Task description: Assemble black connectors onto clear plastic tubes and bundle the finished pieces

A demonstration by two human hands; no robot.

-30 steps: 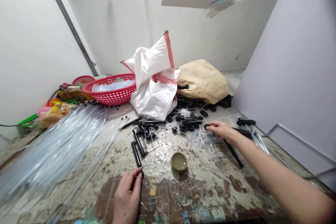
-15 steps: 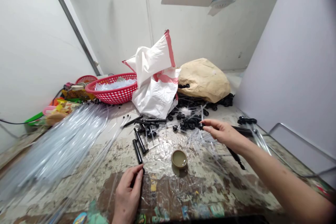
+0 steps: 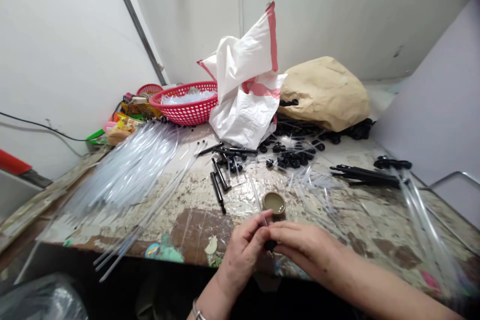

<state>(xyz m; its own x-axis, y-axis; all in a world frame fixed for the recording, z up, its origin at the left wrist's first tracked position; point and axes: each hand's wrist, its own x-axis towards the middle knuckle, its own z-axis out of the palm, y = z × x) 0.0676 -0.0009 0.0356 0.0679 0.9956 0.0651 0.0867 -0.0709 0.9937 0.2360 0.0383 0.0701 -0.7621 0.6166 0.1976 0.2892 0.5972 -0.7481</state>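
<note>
My two hands meet above the table's front edge, fingers closed and fingertips touching. A thin clear plastic tube sticks up and away from between the fingers of my left hand. Under the fingers of my right hand shows a small black plastic piece; most of it is hidden, and whether it joins the tube I cannot tell. Just beyond the fingertips stands a small round bowl of liquid. Black plastic cylinders lie to its left.
Long clear tubes are heaped at the left. Behind stand a red basket, a white sack and a brown paper bag. Black fittings and short tubes lie mid-table. Black rods lie at the right.
My right hand has come back from the pile of black fittings with a clear tube. My left hand has moved right to meet it. The view has tilted down and turned left.
</note>
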